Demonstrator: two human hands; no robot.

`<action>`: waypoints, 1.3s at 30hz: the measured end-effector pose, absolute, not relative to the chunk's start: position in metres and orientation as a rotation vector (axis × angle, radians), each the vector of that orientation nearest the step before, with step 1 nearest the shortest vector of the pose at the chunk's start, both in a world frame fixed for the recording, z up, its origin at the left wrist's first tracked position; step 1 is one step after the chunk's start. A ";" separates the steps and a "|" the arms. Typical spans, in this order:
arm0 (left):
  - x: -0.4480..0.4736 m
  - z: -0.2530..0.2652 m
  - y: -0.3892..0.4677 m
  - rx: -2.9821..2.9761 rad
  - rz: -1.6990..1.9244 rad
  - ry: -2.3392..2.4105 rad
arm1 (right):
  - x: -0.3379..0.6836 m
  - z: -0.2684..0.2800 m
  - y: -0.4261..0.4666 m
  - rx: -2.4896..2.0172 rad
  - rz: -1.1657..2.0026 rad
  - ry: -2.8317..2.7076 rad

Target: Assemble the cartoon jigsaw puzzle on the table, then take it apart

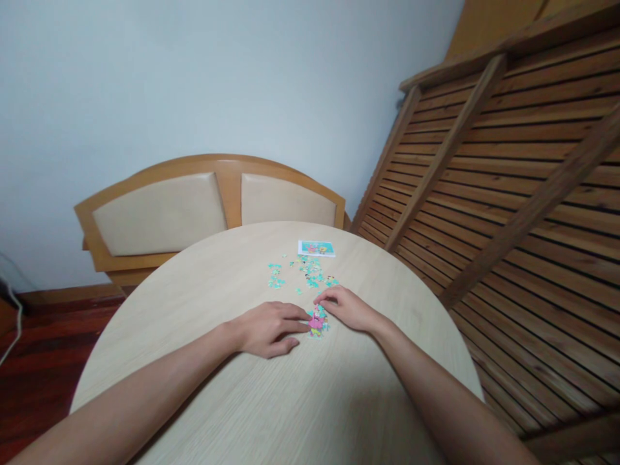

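Note:
A partly joined jigsaw puzzle (316, 326), pink, yellow and teal, lies flat on the round table between my hands. My left hand (271, 328) rests palm down with its fingers stretched out, the fingertips touching the puzzle's left edge. At the puzzle's upper edge my right hand (346, 307) has its thumb and fingers closed together on a small jigsaw piece, mostly hidden by the fingertips. Beyond the hands, loose jigsaw pieces (312, 274) lie scattered, with a smaller group (276, 282) to the left. A picture card (317, 248) showing two cartoon figures lies behind them.
The round pale wooden table (203, 284) fills the middle. Behind it stands a padded wooden headboard (165, 213) against a white wall. A slatted wooden frame (484, 161) leans along the right side. A white cable (18, 323) hangs at the far left.

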State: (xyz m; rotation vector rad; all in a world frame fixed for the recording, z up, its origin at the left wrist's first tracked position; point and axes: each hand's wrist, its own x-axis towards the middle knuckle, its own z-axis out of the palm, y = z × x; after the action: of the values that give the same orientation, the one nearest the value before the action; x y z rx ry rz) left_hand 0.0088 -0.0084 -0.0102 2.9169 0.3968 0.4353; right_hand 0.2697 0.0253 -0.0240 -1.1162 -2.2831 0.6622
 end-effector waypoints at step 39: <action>0.010 -0.010 -0.008 2.936 0.417 0.384 | 0.251 -0.027 0.018 -1.165 0.443 -2.238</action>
State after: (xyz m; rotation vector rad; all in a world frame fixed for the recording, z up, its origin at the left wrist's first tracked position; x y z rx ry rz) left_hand 0.0102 -0.0085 -0.0105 2.9360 0.3840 0.4166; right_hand 0.2512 0.0184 -0.0271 -1.1655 -2.2378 0.4432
